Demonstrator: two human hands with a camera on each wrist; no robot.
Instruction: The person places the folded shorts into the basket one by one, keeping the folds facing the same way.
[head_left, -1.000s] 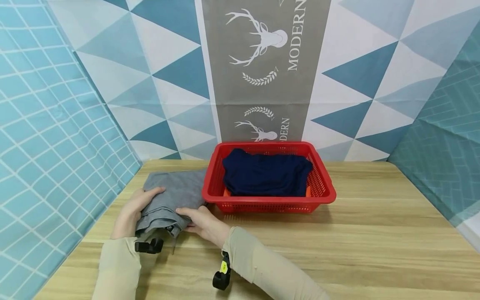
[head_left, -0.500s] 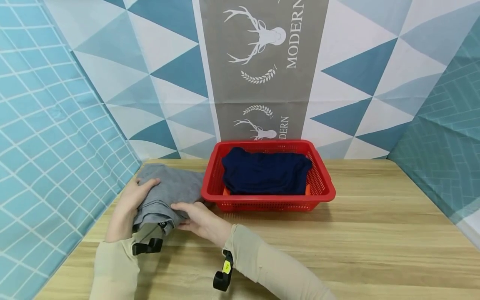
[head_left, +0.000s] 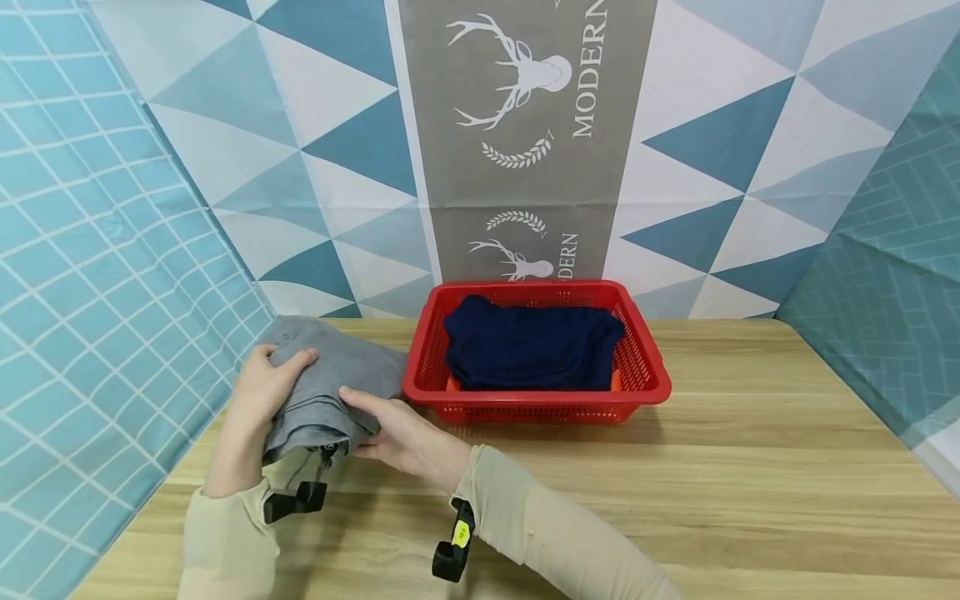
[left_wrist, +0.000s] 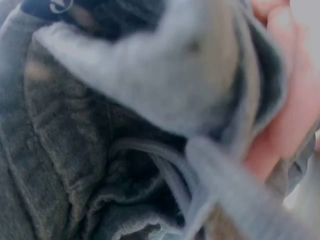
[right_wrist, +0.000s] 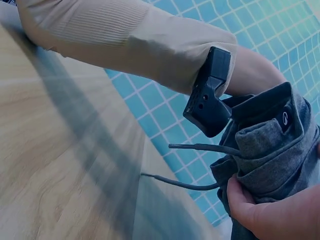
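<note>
A folded pair of grey drawstring pants is tilted up off the table at the left, its waistband toward me. My left hand grips the left side, thumb on top. At the right front corner my right hand holds the bundle, its thumb above and its other fingers mostly hidden underneath. Two drawstring ends dangle from the waistband in the right wrist view. Close up and blurred, the left wrist view shows grey cloth and a loose cord.
Beside the pants stands a red plastic basket holding a folded navy garment, with bits of orange showing below it. The wooden table extends to the right. A blue tile-patterned sheet rises along the left edge.
The pants have been lifted and tilted, their far left corner rising toward the wall. Both hands have kept hold and moved slightly left and up. The basket has stayed put.
</note>
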